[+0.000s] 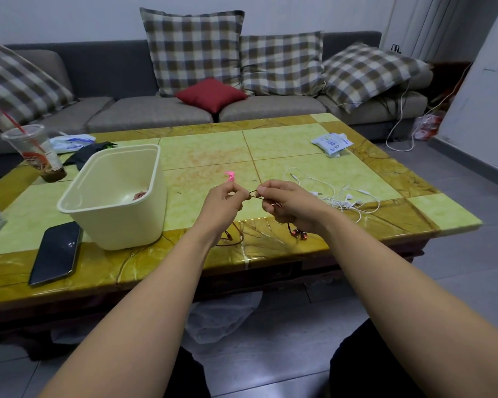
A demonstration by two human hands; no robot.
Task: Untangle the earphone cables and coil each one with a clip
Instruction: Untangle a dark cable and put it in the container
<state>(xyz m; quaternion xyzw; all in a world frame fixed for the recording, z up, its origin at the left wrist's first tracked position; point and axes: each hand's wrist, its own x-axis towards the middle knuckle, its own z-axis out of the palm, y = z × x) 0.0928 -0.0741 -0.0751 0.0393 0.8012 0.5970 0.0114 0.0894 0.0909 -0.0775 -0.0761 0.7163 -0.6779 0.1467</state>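
Left hand (223, 201) and right hand (283, 203) each pinched the dark earphone cable (256, 195) above the counter (285, 156), pink clip (230, 176) behind.

Green tiled table (207, 150), cream bin (121, 225), black phone (56, 252), drink cup (35, 150), pink clip (230, 176), white earphones (348, 198), tissue packet (331, 142)
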